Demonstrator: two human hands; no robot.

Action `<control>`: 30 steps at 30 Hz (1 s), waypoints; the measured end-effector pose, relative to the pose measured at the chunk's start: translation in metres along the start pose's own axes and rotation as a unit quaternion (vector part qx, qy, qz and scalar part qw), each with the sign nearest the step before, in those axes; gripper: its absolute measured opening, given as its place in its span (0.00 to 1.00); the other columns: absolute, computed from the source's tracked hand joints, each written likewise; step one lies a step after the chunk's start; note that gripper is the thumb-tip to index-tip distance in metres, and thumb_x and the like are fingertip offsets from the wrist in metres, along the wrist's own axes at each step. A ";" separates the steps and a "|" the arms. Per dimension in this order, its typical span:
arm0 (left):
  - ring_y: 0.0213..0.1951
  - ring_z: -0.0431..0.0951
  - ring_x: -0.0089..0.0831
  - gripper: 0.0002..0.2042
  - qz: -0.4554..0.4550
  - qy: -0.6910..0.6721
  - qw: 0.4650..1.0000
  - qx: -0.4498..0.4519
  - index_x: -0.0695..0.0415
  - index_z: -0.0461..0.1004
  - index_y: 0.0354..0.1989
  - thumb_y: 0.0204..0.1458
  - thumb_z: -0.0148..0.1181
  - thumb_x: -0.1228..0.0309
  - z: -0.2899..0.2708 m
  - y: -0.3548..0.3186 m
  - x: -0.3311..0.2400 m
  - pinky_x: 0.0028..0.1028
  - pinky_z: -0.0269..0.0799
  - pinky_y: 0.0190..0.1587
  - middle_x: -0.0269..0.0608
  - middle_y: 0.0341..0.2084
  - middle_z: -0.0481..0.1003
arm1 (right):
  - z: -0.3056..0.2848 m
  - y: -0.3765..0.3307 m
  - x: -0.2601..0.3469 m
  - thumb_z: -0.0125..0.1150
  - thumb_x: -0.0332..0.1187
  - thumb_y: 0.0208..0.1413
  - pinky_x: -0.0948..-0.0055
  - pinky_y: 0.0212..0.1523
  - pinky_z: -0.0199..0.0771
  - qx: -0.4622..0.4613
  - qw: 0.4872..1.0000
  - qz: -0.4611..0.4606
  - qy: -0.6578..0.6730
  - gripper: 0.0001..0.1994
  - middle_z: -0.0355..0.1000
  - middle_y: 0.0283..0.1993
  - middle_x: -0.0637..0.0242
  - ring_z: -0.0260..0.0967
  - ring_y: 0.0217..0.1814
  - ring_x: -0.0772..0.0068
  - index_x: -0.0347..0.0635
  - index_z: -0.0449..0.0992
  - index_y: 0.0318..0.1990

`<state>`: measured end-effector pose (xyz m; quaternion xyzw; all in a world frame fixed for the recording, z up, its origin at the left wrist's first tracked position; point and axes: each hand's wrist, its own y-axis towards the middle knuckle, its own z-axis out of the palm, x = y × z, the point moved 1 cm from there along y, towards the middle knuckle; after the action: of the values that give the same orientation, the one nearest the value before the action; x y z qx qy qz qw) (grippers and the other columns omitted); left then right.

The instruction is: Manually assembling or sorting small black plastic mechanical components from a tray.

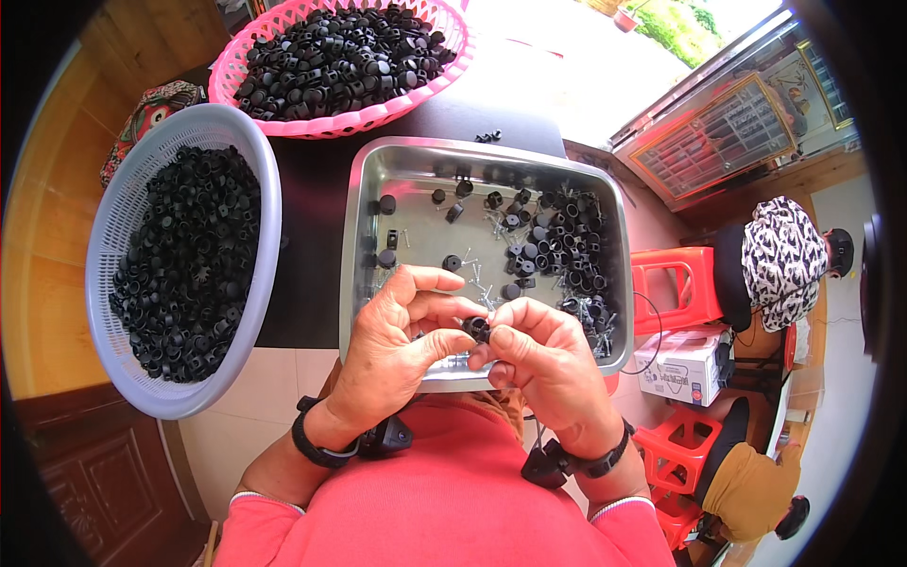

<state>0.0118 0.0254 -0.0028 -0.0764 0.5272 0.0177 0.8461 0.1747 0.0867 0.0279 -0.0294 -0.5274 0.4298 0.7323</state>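
Wood-panelled wall (52,255) at far left; beside it, one lilac mesh basket (268,217), tilted in view, holding a large stock of black fittings (194,255). Next, one pink basket (350,121), similarly filled, at the far side of a dark tabletop (307,236); both probably stand there to keep stock within reach. One metal tray (416,208), directly before the person, its raised rim likely serving to contain loose pieces. Left hand (397,331): fingers curved, thumb and fingertips nearly together about a small black part (477,329), apparently to steady it. Said part lies at the left fingertips, above the tray's near side, just left of the right thumb. Right hand (539,354): thumb and forefinger pinched at the part's right edge; any screw between them cannot be made out. Within the tray, rightward: clustered fittings (567,250) and loose screws (603,321). Far right: red stools (694,283), two seated people (784,265)
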 end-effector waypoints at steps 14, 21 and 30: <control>0.42 0.77 0.25 0.20 0.000 0.015 1.000 -0.004 0.61 0.64 0.50 0.49 0.62 0.81 -0.002 0.001 -0.001 0.23 0.72 0.47 0.46 0.40 0.77 | 0.003 -0.001 0.001 0.59 0.30 0.58 0.85 0.28 0.69 -0.011 1.000 -0.001 0.009 0.06 0.73 0.34 0.68 0.74 0.35 0.78 0.38 0.72 0.39; 0.42 0.77 0.25 0.19 0.003 0.040 0.999 -0.011 0.62 0.64 0.49 0.49 0.61 0.82 0.000 -0.001 0.000 0.23 0.73 0.46 0.46 0.40 0.77 | 0.003 0.000 0.001 0.60 0.30 0.57 0.85 0.28 0.68 -0.011 1.000 0.000 -0.007 0.06 0.73 0.34 0.68 0.74 0.34 0.78 0.38 0.72 0.39; 0.41 0.77 0.27 0.18 0.070 0.140 0.987 -0.027 0.62 0.65 0.48 0.49 0.59 0.86 0.004 -0.005 0.001 0.22 0.75 0.43 0.45 0.37 0.77 | 0.001 0.003 0.003 0.62 0.30 0.55 0.84 0.29 0.69 0.004 0.999 -0.014 -0.052 0.06 0.73 0.31 0.68 0.72 0.33 0.81 0.37 0.72 0.35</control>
<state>0.0167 0.0207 -0.0016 -0.0637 0.6441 0.0804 0.7580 0.1726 0.0902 0.0287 0.0038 -0.5632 0.4224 0.7101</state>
